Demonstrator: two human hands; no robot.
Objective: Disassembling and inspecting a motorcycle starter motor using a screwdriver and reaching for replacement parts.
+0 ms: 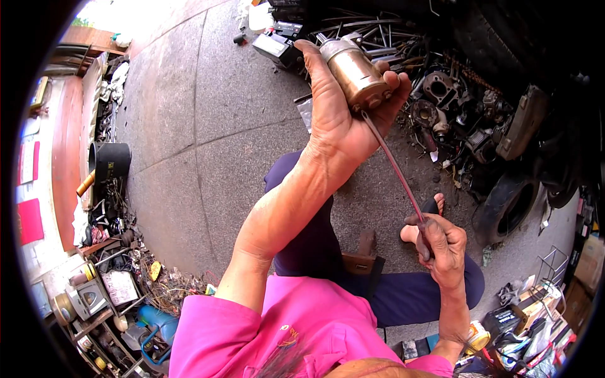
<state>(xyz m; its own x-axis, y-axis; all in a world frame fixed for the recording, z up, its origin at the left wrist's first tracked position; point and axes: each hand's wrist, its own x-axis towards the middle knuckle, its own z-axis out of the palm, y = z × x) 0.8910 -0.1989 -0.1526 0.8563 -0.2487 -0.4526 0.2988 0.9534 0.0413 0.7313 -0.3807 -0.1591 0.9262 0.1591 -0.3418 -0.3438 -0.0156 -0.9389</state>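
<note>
motor (360, 74), cylindrical, gold-toned metal, paler at its far end: one unit, sitting at the far centre of the scene, raised above the floor (167, 101). its narrow spindle is pointing far and left; its end cap (370, 97) is facing near and right.

left hand (343, 123): grasping the motor, thumb lying along the left side, fingertips showing on the right side.

screwdriver (396, 165), long reddish shaft, dark handle: one unit, slanting from near right to far left. its tip is meeting or nearly meeting the near edge of the end cap; which of the two, and whether it is seating on a fastener, cannot be told.

right hand (445, 244): clenching the screwdriver by its handle, near and right of the motor.

condition of work: the motor is appearing whole, the end cap sitting on the body and small raised fittings showing on its face. no finished step is showing; work at the end cap is seeming to be at an early point. how much is remaining cannot be told.

surroundings: a heap of metal parts (438, 85) is lying far right; a tyre (507, 208) is resting right, nearer than the heap.
</note>
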